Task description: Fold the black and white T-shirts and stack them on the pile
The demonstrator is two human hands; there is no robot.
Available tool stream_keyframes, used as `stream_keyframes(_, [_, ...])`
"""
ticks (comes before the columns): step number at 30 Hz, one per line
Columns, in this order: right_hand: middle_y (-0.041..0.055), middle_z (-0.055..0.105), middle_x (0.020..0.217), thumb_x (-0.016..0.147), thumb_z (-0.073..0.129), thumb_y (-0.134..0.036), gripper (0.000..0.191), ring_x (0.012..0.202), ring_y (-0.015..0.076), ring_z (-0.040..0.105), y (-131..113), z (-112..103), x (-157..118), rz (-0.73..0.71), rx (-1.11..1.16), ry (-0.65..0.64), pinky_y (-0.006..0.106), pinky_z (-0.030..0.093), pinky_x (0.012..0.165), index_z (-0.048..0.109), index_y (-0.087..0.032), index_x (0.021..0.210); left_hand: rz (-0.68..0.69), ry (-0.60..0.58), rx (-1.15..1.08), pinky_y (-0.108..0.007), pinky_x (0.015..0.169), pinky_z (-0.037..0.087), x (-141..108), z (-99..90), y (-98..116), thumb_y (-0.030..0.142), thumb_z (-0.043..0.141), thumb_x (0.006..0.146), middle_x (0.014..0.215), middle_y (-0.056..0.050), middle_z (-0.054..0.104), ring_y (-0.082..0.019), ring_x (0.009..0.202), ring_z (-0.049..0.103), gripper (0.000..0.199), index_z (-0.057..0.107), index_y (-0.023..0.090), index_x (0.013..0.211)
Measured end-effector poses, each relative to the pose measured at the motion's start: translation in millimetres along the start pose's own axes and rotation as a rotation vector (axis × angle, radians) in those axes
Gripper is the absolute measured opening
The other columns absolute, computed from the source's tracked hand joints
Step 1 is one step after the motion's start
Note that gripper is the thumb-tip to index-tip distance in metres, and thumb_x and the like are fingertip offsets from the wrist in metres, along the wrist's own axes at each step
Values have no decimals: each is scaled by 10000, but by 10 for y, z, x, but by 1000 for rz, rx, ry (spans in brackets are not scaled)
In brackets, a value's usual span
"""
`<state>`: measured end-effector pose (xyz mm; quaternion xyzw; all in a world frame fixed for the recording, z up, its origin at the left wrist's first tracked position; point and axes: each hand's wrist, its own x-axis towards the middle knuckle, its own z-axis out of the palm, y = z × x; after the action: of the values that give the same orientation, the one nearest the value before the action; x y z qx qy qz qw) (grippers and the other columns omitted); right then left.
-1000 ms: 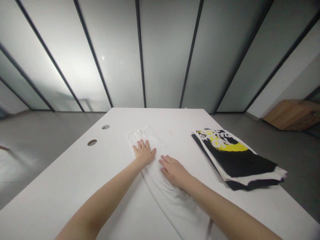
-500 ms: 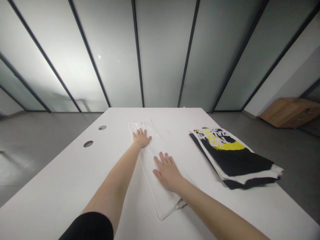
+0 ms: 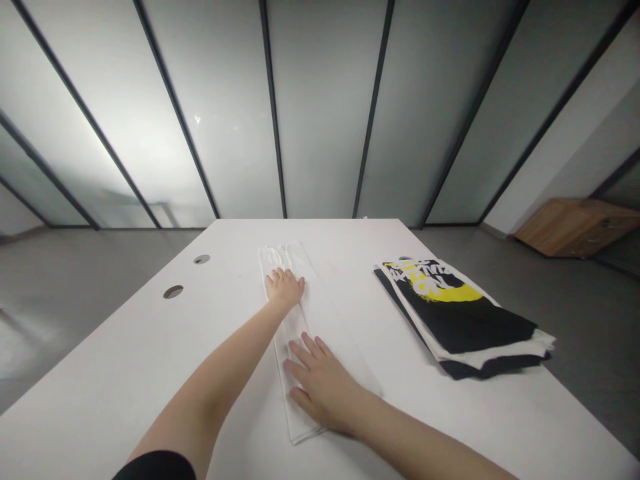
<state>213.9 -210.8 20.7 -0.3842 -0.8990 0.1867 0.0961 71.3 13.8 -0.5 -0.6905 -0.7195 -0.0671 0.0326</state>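
Observation:
A white folded garment [image 3: 295, 417] lies lengthwise on the white table, its long strip running away from me. My left hand [image 3: 285, 288] rests palm down on its far part, fingers spread and slightly bent. Nearer to me, my right hand [image 3: 325, 383] presses flat on the near part with its fingers apart. Neither hand grips the cloth. What kind of garment it is, I cannot tell from its folded shape.
To the right sits a stack of folded shirts [image 3: 465, 327], black and white, the top one with a yellow and white print. Two round holes [image 3: 173, 292] pierce the tabletop [image 3: 125, 373] at the left. A wooden cabinet [image 3: 575, 227] stands beyond on the floor.
My right hand has slid toward me and to the left along the cloth. My left hand has drawn back slightly. The garment's near end has shifted left.

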Motion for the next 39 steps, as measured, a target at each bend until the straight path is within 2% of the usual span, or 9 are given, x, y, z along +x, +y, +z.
stream_keyframes(3, [151,275,1746,1090,451,-509,659,1626,385,183,-38,83,42,-26,-11,-13,617,163,1315,389,-178,1656,-30,-113,-25,-649,1227,212,-113,73,60,643,291,1013,1717,-294,260,-490,1592,215,867,329,57,1651])
stream_keyframes(7, [170,248,1749,1097,423,-540,687,1620,402,193,-229,261,126,12,-34,45,638,173,1306,366,-159,1665,67,-115,-26,-646,1245,186,-54,69,-3,631,284,1017,1740,-268,210,-457,1613,180,859,285,76,1672])
stream_keyframes(11, [183,282,1739,1106,399,-521,662,1601,425,238,-395,201,237,-18,-12,41,665,228,1275,370,-161,1660,148,-140,-24,-601,1265,189,78,16,-95,638,293,1026,1751,-235,207,-406,1625,185,832,294,116,1674])
stream_keyframes(17, [39,736,1343,1125,397,-330,391,1287,204,627,-172,-192,352,-405,88,-77,380,390,1200,714,-264,1345,213,-118,-21,-569,1269,205,150,32,-153,621,315,1036,1751,-208,238,-373,1624,213,786,319,145,1663])
stream_keyframes(25, [57,295,1748,1095,470,-528,638,1636,302,188,6,-99,25,-263,26,-92,530,136,1328,336,-322,1684,199,-99,-29,-549,1261,227,156,21,-146,594,350,1029,1749,-195,259,-375,1608,251,762,351,154,1651])
stream_keyframes(30, [79,318,1736,1101,474,-484,646,1636,270,191,-113,-118,-117,-326,128,-122,507,101,1337,316,-277,1692,162,-10,-26,-505,1211,315,41,-67,-80,465,383,1028,1656,-195,441,-353,1514,405,600,520,160,1526])
stream_keyframes(33, [24,595,1567,1121,412,-394,461,1544,213,421,-85,-171,-113,-354,275,-128,449,240,1306,552,-315,1554,83,12,-19,-529,1198,318,-84,-95,-11,477,386,1028,1601,-249,486,-399,1485,425,604,569,98,1461])
stream_keyframes(36, [33,778,1277,1111,360,-344,438,1253,176,683,32,-180,-64,-284,398,20,339,472,1132,711,-254,1356,46,12,-37,-550,1200,317,-253,-89,27,529,330,1052,1619,-244,472,-411,1514,390,654,534,102,1504])
stream_keyframes(39, [77,779,1256,1080,381,-322,424,1246,209,676,194,-140,4,-167,348,261,375,475,1139,742,-203,1267,52,-3,-46,-541,1216,312,-403,-95,7,529,304,1071,1639,-226,459,-395,1535,377,661,501,114,1545])
